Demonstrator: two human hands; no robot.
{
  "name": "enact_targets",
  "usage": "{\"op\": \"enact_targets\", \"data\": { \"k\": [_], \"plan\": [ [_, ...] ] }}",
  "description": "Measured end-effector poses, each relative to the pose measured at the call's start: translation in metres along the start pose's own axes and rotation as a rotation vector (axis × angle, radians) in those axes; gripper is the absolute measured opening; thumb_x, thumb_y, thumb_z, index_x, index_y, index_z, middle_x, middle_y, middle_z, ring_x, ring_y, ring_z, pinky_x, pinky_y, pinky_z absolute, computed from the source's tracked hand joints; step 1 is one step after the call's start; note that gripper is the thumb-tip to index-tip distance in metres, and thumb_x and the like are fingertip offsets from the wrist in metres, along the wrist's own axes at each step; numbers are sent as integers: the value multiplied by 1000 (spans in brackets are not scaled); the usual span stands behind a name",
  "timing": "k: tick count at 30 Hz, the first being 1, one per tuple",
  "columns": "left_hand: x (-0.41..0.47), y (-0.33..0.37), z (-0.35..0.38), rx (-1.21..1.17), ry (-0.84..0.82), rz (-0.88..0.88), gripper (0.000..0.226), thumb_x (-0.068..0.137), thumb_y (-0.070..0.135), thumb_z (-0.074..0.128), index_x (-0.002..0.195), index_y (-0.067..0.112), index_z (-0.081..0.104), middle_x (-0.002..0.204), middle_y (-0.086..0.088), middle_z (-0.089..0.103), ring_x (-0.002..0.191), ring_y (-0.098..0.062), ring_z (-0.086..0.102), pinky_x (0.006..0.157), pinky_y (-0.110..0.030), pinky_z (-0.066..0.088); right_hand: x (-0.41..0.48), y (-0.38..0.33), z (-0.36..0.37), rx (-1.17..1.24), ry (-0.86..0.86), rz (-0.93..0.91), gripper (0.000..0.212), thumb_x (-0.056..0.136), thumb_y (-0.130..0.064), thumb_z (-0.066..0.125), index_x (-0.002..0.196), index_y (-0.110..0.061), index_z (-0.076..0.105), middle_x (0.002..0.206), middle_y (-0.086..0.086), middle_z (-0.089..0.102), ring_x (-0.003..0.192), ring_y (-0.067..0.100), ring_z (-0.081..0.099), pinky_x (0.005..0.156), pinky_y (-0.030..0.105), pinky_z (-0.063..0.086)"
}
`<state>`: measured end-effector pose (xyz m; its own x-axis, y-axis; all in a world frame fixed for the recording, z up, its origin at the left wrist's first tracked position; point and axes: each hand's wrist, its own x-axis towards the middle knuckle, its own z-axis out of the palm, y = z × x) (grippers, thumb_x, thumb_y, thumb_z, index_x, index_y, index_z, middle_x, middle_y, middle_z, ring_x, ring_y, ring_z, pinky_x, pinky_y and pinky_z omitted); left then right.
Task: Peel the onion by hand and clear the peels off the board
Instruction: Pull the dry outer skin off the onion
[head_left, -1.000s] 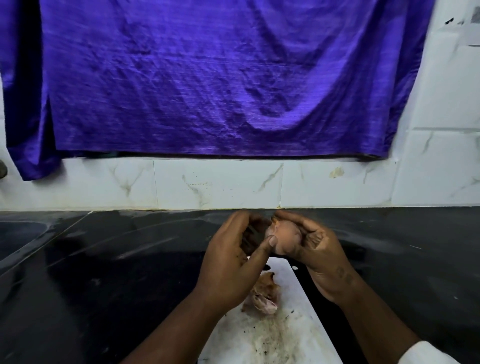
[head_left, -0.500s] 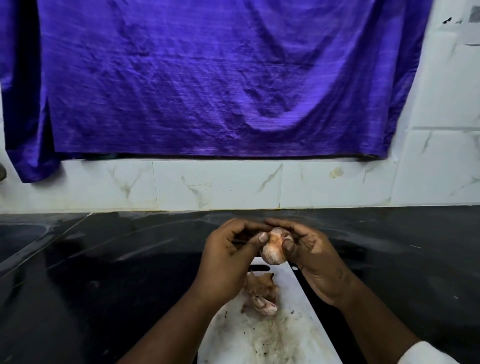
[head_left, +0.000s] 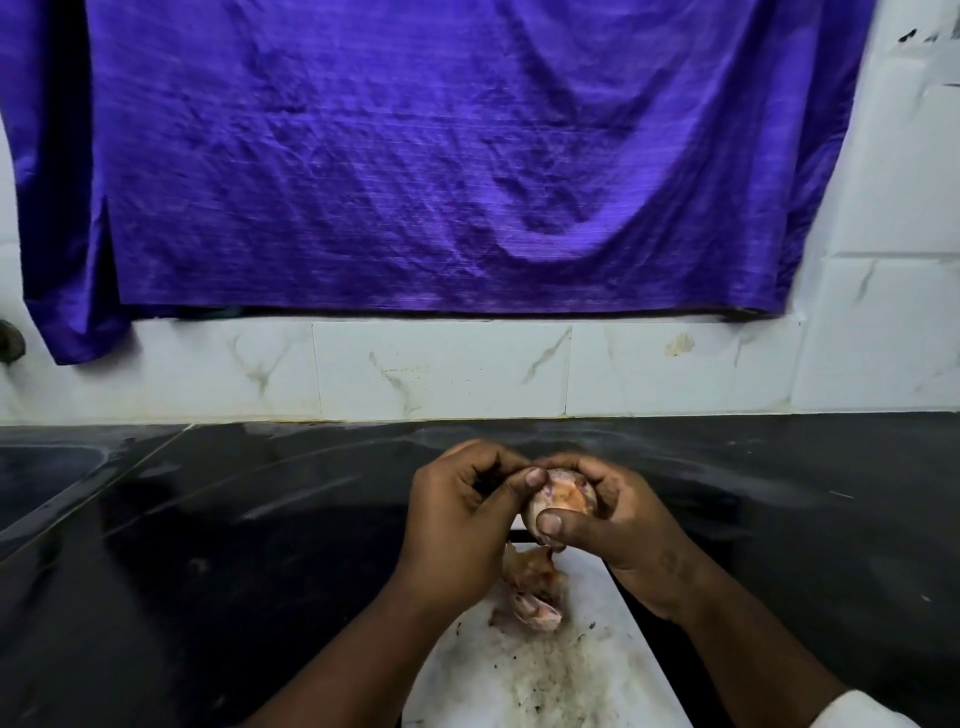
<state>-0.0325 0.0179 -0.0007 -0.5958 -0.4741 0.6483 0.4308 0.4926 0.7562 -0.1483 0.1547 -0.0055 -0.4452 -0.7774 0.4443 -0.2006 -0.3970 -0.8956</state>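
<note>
Step in hand, as judged: stripping skin from the onion. Right hand (head_left: 623, 525) cups the onion (head_left: 560, 496), fingers curled over it, thumb across its front. Left hand (head_left: 462, 519) has curled fingers, with the thumb tip pressed on the onion's upper left, seemingly working at the skin. The onion is held in the air over the far end of the board (head_left: 483, 691), not resting on it. Best practice: hold firm with the right, catch a loose edge under the left thumbnail, pull broad strips, turn between pulls, and let scraps drop onto the board, not the counter (head_left: 208, 545). Count: cloth (head_left: 415, 156), one, purple, hung on tiled wall (head_left: 441, 369); counter, one, dark; board, one, white, strewn with dark crumbs (head_left: 550, 680); hands, two; peels (head_left: 530, 582), one heap on the board below the hands, pieces uncountable; onion, one.
</note>
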Motion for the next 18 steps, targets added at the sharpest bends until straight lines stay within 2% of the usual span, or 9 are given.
{"op": "enact_targets", "data": {
  "k": [2,7,10,14,18],
  "plan": [
    [1,0,0,-12,0,-6,18,89,3,78,77,16,77,76,-1,71,74,-21,72,69,-49,62,0,0,1,-23,18,-21,45,73,-9,84,115,-1,70,103,11,76,94,22,74,74,28,58],
    [1,2,1,-71,37,-22,15,88,8,77,76,17,77,76,-5,71,75,-25,72,69,-46,61,0,-2,4,-16,32,-67,44,70,-13,86,111,-11,74,107,12,77,96,24,75,75,29,60],
    [0,2,2,-140,50,-64,13,87,13,77,74,17,77,78,-13,71,76,-33,72,69,-47,60,1,-3,4,-41,33,-87,45,71,-12,86,114,-12,73,110,14,76,99,26,75,77,30,60],
    [0,5,1,-191,45,-113,18,91,2,76,75,10,77,80,-21,72,73,-30,73,67,-40,61,2,-2,1,-80,3,-102,46,73,-13,87,117,-14,73,113,15,75,103,29,75,79,33,60],
    [-1,7,0,-265,17,-179,13,91,3,74,79,3,76,80,-22,74,75,-34,75,69,-46,62,3,0,-3,-195,-1,-114,51,72,-22,91,119,-22,72,116,11,75,106,31,74,84,45,62]
  ]
}}
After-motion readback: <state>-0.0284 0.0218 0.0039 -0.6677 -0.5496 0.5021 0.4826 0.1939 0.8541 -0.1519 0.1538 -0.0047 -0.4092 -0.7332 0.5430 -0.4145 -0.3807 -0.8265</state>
